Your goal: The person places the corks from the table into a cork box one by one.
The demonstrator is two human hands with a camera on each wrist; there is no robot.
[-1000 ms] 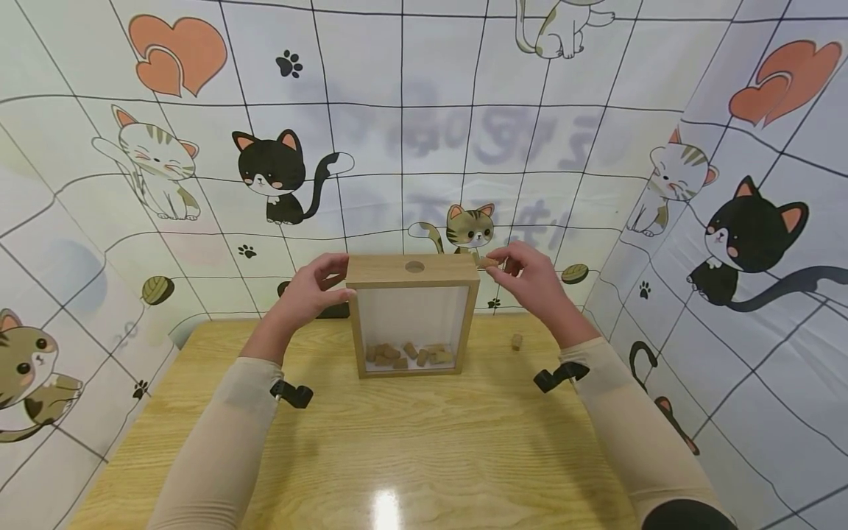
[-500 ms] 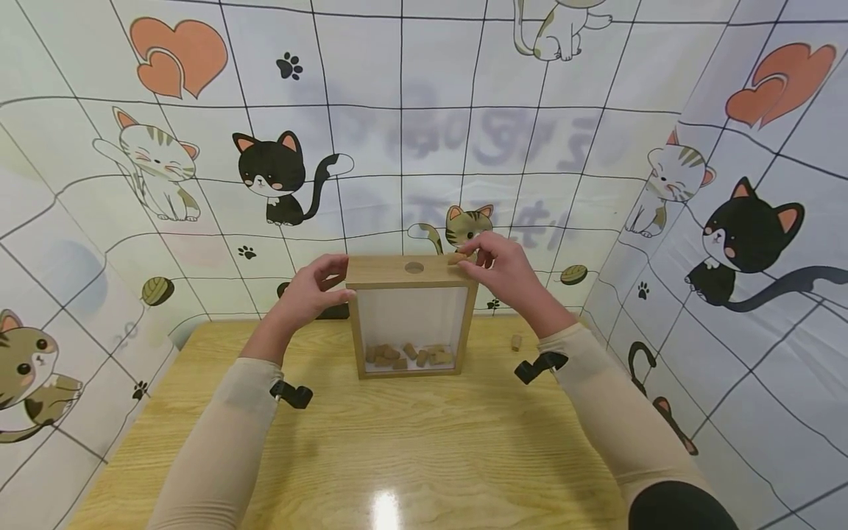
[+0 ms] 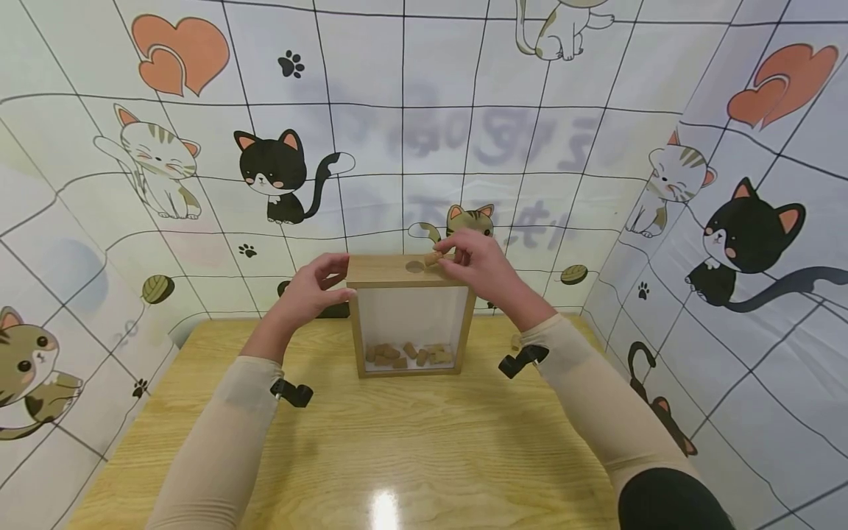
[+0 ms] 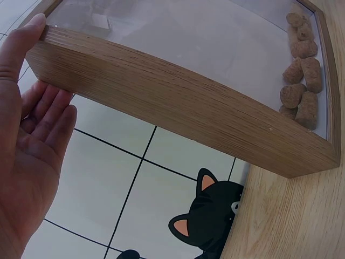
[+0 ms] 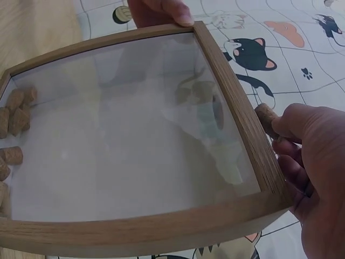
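Observation:
A shallow wooden box frame (image 3: 379, 269) with a clear front stands upright on the table, a round hole (image 3: 414, 266) in its top. Several corks (image 3: 400, 363) lie at the bottom inside, also visible in the left wrist view as brown corks (image 4: 308, 110). At the upper left corner, my left hand (image 3: 308, 291) grips the box, thumb on the front edge and fingers behind. My right hand (image 3: 480, 261) pinches a single cork (image 3: 433, 258) just right of the hole; the right wrist view shows this cork (image 5: 265, 118) between thumb and fingers at the top edge.
Another cork (image 3: 515, 341) lies on the wooden table (image 3: 411, 442) to the right of the box, partly covered by the right forearm. A cat-printed curtain (image 3: 371, 140) hangs behind and at both sides. A dark object (image 3: 333, 311) shows behind the box's left side.
My right hand has carried the cork leftward from beyond the box's right end, over its top, to beside the hole. The left hand and the box have stayed in place.

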